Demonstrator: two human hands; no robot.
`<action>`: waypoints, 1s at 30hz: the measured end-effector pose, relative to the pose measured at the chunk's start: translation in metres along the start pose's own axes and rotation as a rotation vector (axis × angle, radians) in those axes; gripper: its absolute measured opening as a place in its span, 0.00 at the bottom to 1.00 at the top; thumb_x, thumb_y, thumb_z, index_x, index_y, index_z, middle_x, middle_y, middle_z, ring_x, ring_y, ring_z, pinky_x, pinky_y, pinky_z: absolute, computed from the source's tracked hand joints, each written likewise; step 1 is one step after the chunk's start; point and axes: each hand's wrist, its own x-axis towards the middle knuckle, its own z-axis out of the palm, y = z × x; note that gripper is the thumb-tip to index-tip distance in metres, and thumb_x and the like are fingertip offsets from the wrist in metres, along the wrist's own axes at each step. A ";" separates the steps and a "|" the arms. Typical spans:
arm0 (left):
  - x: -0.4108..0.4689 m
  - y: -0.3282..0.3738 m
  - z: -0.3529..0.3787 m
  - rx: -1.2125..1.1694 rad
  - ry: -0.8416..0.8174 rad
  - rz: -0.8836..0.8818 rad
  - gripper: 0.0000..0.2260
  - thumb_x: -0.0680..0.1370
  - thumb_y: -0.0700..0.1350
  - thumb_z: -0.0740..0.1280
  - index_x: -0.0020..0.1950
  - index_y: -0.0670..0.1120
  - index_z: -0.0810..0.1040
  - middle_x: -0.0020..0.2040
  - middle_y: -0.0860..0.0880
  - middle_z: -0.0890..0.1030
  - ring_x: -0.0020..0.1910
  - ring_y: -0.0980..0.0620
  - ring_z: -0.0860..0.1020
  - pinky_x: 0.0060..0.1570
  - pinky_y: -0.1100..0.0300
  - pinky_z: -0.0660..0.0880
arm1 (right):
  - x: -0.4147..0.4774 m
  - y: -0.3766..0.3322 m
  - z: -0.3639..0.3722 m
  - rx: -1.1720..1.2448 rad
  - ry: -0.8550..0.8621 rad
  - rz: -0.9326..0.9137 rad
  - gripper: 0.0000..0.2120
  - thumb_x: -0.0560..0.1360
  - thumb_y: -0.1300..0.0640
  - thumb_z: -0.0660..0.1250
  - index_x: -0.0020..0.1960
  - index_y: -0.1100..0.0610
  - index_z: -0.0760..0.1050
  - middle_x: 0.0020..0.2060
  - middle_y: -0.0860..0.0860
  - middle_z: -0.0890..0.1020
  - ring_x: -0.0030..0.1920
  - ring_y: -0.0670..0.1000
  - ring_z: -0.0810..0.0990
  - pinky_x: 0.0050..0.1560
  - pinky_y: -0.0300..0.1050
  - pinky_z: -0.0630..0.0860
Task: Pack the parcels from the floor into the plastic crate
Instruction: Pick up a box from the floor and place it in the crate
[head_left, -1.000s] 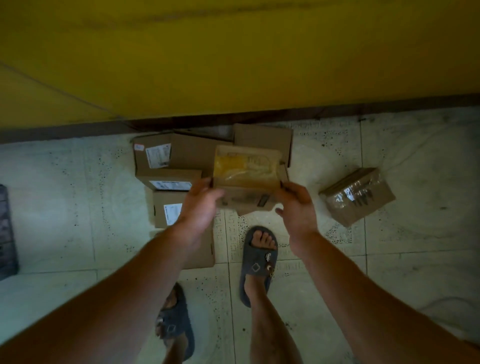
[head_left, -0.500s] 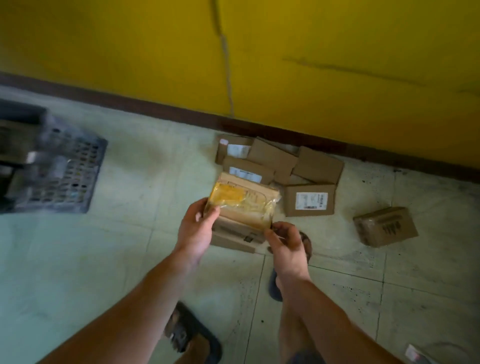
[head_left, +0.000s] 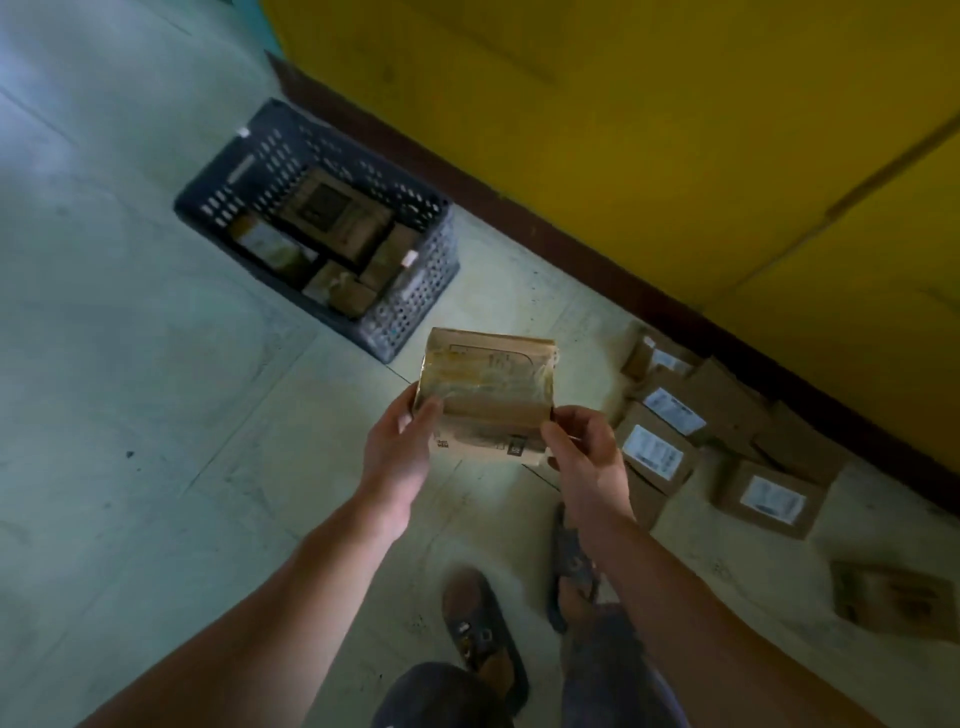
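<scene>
Both hands on a taped cardboard parcel (head_left: 491, 395), held above the floor!
Left hand (head_left: 397, 452) and right hand (head_left: 584, 457) grip its sides; dark plastic crate (head_left: 415, 291) ahead holds parcels, labelled boxes (head_left: 675, 431) line the yellow wall (head_left: 649, 130).

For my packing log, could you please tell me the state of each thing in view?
Tape-wrapped brown cardboard parcel: held aloft, outside the crate.
Left hand: grips the parcel's left edge.
Right hand: pinches its lower right corner.
Dark perforated plastic crate: on the floor, partly filled with parcels.
Pile of labelled brown cardboard parcels: on the floor by the wall.
Lone taped cardboard parcel: on the floor, apart from the pile.
</scene>
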 end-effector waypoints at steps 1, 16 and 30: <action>0.006 0.004 -0.017 -0.013 0.019 0.012 0.08 0.79 0.50 0.64 0.55 0.59 0.80 0.53 0.62 0.82 0.55 0.63 0.77 0.49 0.66 0.70 | 0.001 -0.007 0.017 -0.012 -0.014 -0.007 0.08 0.75 0.53 0.68 0.54 0.49 0.76 0.48 0.47 0.82 0.49 0.48 0.80 0.54 0.49 0.78; 0.210 0.115 -0.160 0.133 -0.066 0.169 0.09 0.78 0.48 0.66 0.56 0.60 0.79 0.49 0.58 0.83 0.49 0.66 0.80 0.40 0.77 0.72 | 0.122 -0.093 0.237 -0.015 -0.129 -0.038 0.16 0.77 0.49 0.66 0.65 0.41 0.72 0.56 0.47 0.77 0.55 0.48 0.78 0.54 0.47 0.79; 0.389 0.178 -0.264 0.306 -0.181 0.159 0.09 0.78 0.45 0.67 0.51 0.60 0.74 0.49 0.59 0.77 0.49 0.66 0.77 0.43 0.70 0.72 | 0.202 -0.170 0.398 -0.271 0.055 0.059 0.21 0.75 0.48 0.69 0.67 0.45 0.74 0.56 0.48 0.79 0.45 0.39 0.76 0.33 0.26 0.70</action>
